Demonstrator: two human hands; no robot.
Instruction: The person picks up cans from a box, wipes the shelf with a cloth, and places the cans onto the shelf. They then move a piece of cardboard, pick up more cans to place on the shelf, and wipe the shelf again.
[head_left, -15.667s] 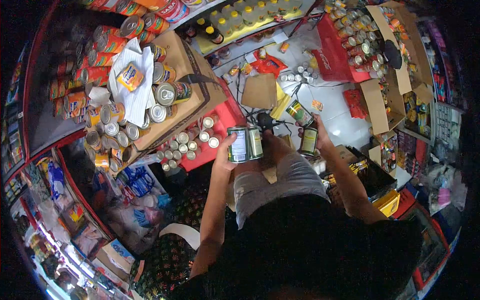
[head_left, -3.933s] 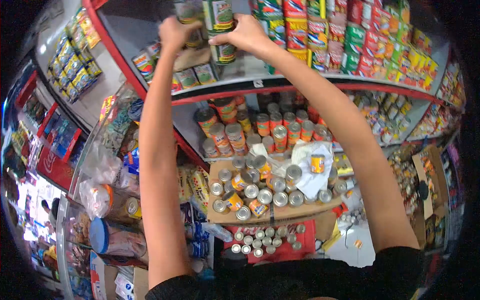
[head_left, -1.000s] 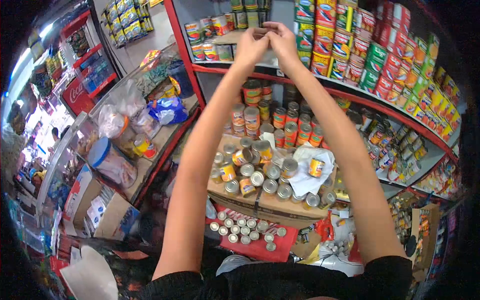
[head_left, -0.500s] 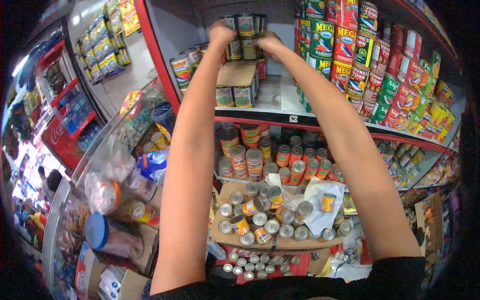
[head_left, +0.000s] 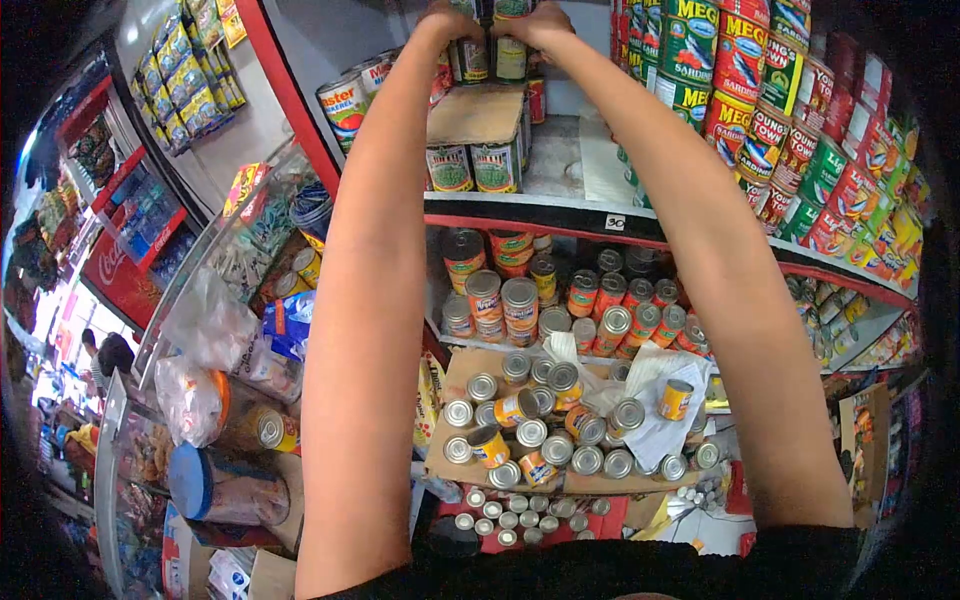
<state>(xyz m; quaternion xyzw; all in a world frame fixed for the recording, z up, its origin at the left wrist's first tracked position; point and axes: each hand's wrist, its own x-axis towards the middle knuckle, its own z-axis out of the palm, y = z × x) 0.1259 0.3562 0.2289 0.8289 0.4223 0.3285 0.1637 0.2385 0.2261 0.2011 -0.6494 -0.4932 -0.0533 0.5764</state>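
Observation:
High on the shelf, my left hand (head_left: 445,22) is curled against the left side of a stack of dark, green-labelled cans (head_left: 470,62). Opposite it, my right hand (head_left: 541,26) grips a neighbouring pale-green can (head_left: 511,60) from the right, its thumb across the front. Some fingers are hidden behind the cans, and the frame's top edge cuts off the upper ones. These cans stand on a cardboard sheet (head_left: 475,112), which rests on more green-labelled cans (head_left: 495,168). Left of them are mackerel cans (head_left: 343,112), partly behind my left forearm.
Tall sardine stacks (head_left: 690,42) stand at the right of the shelf. A lower shelf holds orange-labelled cans (head_left: 520,305). Below, many loose cans (head_left: 530,432) crowd a cardboard surface (head_left: 440,468) with white paper (head_left: 655,430). A blue-lidded jar (head_left: 225,485) stands at left.
The view has tilted and shifted, so the shelf's contents sit higher in it. My right hand has closed in on the cans, and both hands remain at the same stack.

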